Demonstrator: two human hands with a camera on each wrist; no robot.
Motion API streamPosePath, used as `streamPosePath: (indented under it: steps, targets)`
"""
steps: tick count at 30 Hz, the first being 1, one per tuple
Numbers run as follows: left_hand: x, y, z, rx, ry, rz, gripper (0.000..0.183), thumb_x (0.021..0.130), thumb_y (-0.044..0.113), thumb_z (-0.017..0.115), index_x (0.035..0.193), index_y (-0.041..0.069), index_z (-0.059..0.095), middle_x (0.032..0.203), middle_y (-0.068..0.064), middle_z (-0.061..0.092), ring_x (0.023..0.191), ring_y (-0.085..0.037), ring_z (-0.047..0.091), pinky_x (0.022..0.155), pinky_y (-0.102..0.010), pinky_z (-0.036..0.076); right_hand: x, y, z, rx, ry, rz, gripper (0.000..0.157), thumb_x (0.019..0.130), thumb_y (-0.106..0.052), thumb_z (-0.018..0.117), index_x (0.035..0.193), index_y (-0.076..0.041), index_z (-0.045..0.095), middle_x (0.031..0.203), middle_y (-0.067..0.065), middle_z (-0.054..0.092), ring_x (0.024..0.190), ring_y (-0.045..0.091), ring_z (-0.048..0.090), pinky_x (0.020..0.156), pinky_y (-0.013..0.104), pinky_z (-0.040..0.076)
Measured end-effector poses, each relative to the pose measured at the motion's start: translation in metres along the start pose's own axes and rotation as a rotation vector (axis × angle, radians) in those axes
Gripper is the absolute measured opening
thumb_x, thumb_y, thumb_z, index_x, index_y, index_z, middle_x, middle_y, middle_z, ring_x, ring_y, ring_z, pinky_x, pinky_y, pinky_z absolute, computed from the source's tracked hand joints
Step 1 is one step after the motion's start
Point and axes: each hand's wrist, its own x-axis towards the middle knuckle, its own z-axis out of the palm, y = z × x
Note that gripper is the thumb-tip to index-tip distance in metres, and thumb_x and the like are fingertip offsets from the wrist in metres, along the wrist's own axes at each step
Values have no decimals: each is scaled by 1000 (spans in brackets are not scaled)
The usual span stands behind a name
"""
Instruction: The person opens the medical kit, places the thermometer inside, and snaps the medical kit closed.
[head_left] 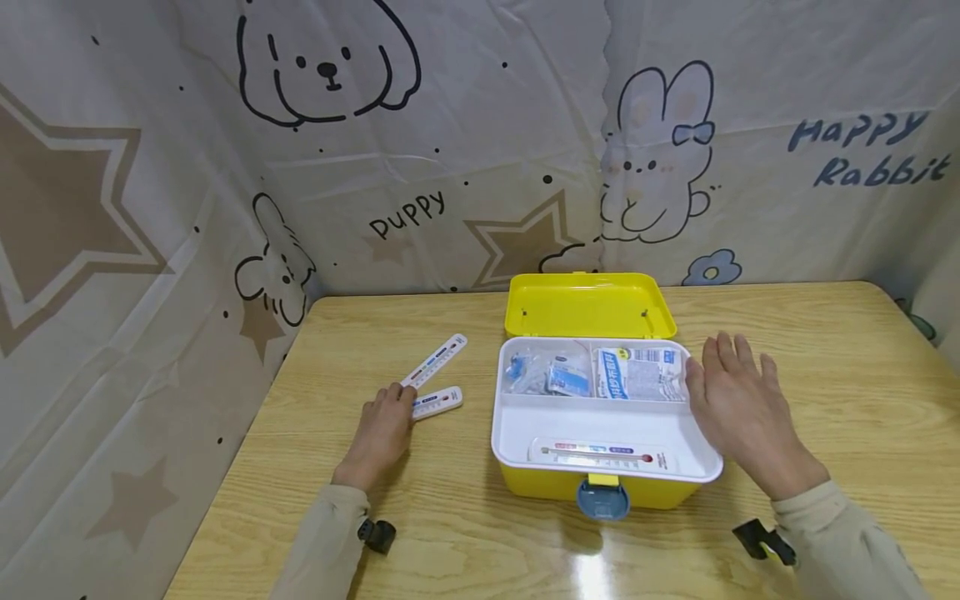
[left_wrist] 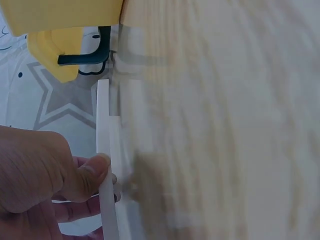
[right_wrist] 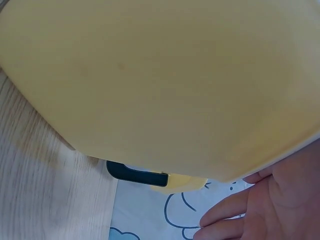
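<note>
Tan cloth sleeves lie nearest. The left hand pinches a long white plastic strip pointing right, toward the straight-fingered right hand.

At the far side, creased cloth is hanging. The yellow lid is looking like glossy plastic; the white tray and, at left, the thermometers are looking like smooth plastic. The wood-grained worktop is gleaming near.

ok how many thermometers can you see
3. One thermometer lies in the front compartment of the yellow box; a farther thermometer and a nearer thermometer are at the left hand, which partly covers both. More could be hidden inside the box.
</note>
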Motion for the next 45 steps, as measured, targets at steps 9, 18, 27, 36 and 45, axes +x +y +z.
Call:
streamPosePath:
  steps: [9, 18, 27, 36, 45]
  targets:
    - [-1, 8, -20, 8, 50, 36, 31, 87, 0, 68, 116, -2, 57, 110, -19, 58, 99, -34, 57, 81, -51, 50, 0, -1, -1, 26, -17, 1, 64, 105, -29, 22, 139, 25, 18, 146, 44, 11, 138, 55, 4, 114, 60, 1]
    - [-1, 27, -51, 17, 151, 129, 34, 85, 2, 71, 117, -1, 57, 110, -16, 59, 98, -32, 57, 78, -48, 50, 1, -2, -1, 47, -29, -7, 65, 105, -30, 21, 140, 24, 16, 147, 43, 9, 139, 54, 2, 115, 59, -1]
    - [-2, 49, -79, 37, 197, 226, 37, 81, -4, 74, 115, -3, 57, 110, -16, 58, 99, -31, 56, 83, -44, 51, 2, -3, 1, 55, -33, -9, 65, 105, -31, 21, 140, 24, 16, 147, 42, 8, 139, 53, 2, 115, 58, -1]
    - [4, 59, -72, -64, 119, 165, 30, 82, -8, 70, 109, -9, 57, 98, -21, 59, 87, -33, 57, 73, -38, 54, 3, -2, 1, 43, -59, -5, 66, 105, -31, 20, 139, 26, 16, 146, 44, 6, 138, 55, 1, 114, 60, -1]
    - [-27, 70, 1, -146, 4, 156, 53, 77, -21, 60, 128, -11, 49, 105, -23, 49, 86, -34, 51, 65, -39, 54, 3, 2, 0, 63, -46, -26, 64, 105, -29, 21, 136, 27, 23, 145, 45, 12, 138, 56, 4, 113, 62, 2]
